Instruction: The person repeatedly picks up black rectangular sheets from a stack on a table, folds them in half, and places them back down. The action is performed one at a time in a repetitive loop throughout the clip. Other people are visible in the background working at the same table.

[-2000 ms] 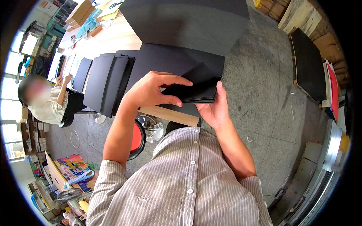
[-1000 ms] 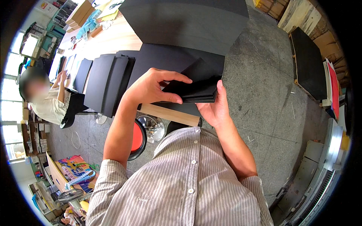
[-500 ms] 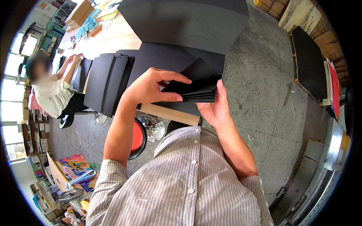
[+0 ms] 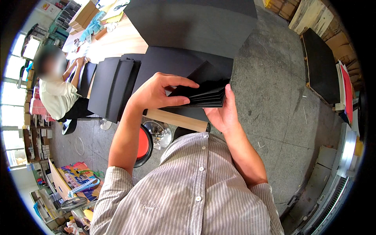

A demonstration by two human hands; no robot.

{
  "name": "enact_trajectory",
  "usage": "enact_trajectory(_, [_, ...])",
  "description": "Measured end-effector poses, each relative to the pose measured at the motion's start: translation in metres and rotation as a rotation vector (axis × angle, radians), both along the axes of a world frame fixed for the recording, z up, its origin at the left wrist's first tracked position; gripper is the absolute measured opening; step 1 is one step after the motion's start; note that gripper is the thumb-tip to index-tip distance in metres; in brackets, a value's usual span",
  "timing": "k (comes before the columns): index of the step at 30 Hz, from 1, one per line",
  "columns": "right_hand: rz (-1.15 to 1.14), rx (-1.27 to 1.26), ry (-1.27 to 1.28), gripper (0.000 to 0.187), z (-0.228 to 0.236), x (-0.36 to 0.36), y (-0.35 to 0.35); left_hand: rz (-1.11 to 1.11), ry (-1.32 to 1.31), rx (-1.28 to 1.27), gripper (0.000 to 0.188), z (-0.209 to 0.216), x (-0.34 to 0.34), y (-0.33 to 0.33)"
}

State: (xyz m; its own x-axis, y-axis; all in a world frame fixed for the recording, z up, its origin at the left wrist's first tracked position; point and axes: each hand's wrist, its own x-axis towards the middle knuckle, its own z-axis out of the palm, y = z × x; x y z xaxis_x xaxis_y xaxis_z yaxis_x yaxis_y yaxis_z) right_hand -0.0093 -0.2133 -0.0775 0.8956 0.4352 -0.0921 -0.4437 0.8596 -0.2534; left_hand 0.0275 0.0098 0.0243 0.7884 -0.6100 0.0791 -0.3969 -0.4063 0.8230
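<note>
Between my two hands is a small stack of black cards (image 4: 207,93), its leaves fanned apart along the near edge. My left hand (image 4: 164,91) grips the stack's left end, with the thumb at the near edge and the fingers curved over the top. From below and the right, my right hand (image 4: 222,111) holds the stack, thumb up against its right end. Under the stack lies a large black sheet (image 4: 156,64) on the table. Left of it are several overlapping black boards (image 4: 107,84).
A big dark panel (image 4: 192,23) rises at the table's far side. Left, a co-worker in a white top (image 4: 58,94) handles black sheets. A red-seated stool (image 4: 143,145) stands below the table's near edge. Brown boxes (image 4: 83,17) sit far left; a black board (image 4: 321,66) leans at the right.
The leaves of the stack have spread further apart at the near edge. My hands keep almost the same place. The co-worker's head and body have shifted to the right.
</note>
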Motion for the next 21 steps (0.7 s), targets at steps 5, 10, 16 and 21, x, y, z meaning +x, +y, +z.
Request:
enact_trajectory(5, [-0.005, 0.026, 0.012, 0.043, -0.0063, 0.0004, -0.0002, -0.003, -0.011, -0.001, 0.039, -0.0013, 0.001, 0.0007])
enact_trajectory(10, [-0.002, 0.011, 0.012, 0.043, -0.0041, 0.0003, -0.0002, -0.003, -0.017, -0.001, 0.039, -0.0036, 0.0019, 0.0019])
enact_trajectory(16, [0.014, 0.042, -0.026, 0.046, -0.006, 0.0004, -0.0012, -0.012, -0.012, -0.038, 0.039, -0.0028, 0.0019, 0.0019])
enact_trajectory(21, [0.006, 0.043, -0.016, 0.047, -0.0021, -0.0011, -0.0007, -0.019, -0.026, -0.061, 0.038, -0.006, 0.0037, 0.0036])
